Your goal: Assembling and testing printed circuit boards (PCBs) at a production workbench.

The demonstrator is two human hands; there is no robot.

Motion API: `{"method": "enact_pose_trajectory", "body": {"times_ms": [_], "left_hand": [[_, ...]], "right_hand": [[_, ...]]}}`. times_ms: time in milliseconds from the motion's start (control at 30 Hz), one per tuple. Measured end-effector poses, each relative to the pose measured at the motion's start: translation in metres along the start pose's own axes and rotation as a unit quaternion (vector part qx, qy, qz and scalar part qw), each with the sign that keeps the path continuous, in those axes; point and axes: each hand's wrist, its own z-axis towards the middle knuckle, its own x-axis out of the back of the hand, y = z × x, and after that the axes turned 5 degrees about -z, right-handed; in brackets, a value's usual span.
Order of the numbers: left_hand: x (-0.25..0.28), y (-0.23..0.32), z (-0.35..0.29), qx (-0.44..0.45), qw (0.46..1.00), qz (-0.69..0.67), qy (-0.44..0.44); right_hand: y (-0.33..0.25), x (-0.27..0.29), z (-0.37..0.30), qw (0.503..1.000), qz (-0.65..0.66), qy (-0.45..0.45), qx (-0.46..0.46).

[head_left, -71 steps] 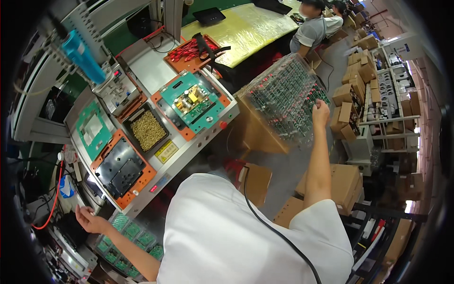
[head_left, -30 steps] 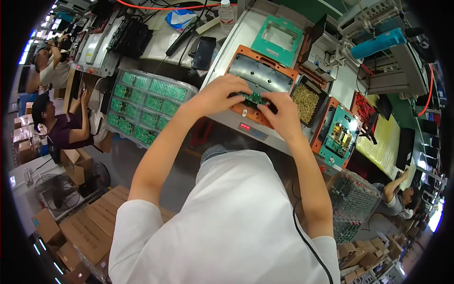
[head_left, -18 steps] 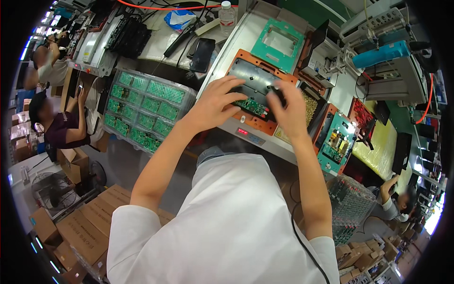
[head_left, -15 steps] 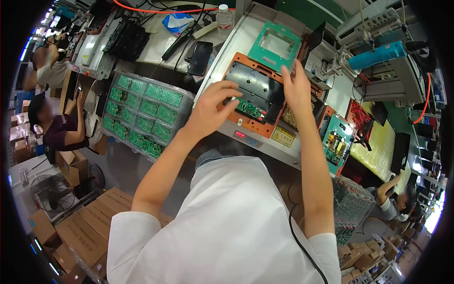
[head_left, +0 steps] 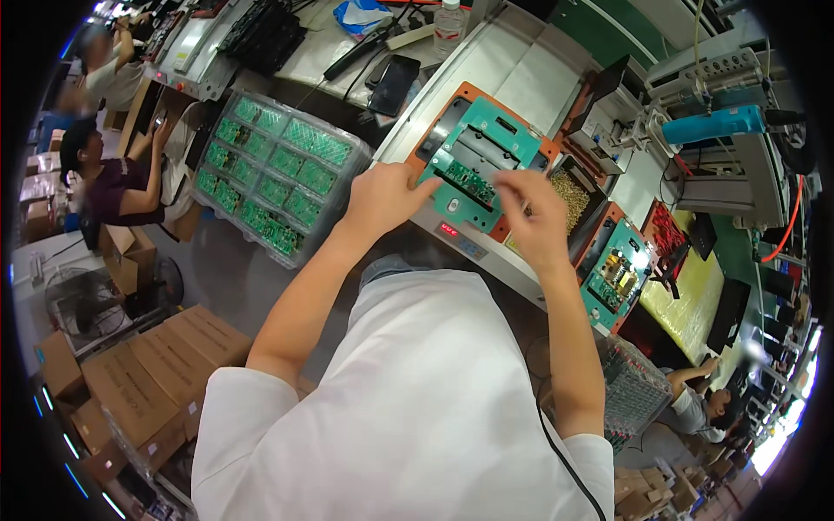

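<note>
Pale machine table (head_left: 532,71), workshop around it. Orange fixture (head_left: 547,156) on it; teal frame plate (head_left: 474,214) lies over that, green circuit board (head_left: 467,180) showing in its opening. Left hand (head_left: 385,201) at plate's near-left edge, fingers bent, thumb out. Right hand (head_left: 537,224) by the right side, fingers half-curled, blurred. Can't tell if either grips.

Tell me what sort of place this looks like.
Most likely an electronics assembly workshop or factory floor: there are green circuit boards laid out in rows, a blue screwdriver-like tool, and a heap of small brass-coloured parts.
</note>
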Motion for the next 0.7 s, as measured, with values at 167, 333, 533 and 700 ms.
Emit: {"method": "enact_pose_trajectory", "body": {"times_ms": [167, 333, 533, 700], "left_hand": [[-0.01, 0.01, 0.002, -0.016, 0.986, 0.157, 0.061], [-0.028, -0.008, 0.003, -0.046, 0.991, -0.015, 0.127], [-0.007, -0.139, -0.082, 0.11, 0.94, 0.126, 0.298], [0.004, -0.213, -0.145, 0.207, 0.928, 0.261, 0.165]], "right_hand": [[0.008, -0.024, -0.003, 0.953, -0.167, -0.173, 0.186], [0.015, -0.03, 0.011, 0.949, -0.237, -0.134, 0.155], [0.029, -0.018, 0.0, 0.943, -0.274, -0.119, 0.145], [0.014, -0.003, 0.001, 0.952, -0.233, -0.154, 0.126]]}}
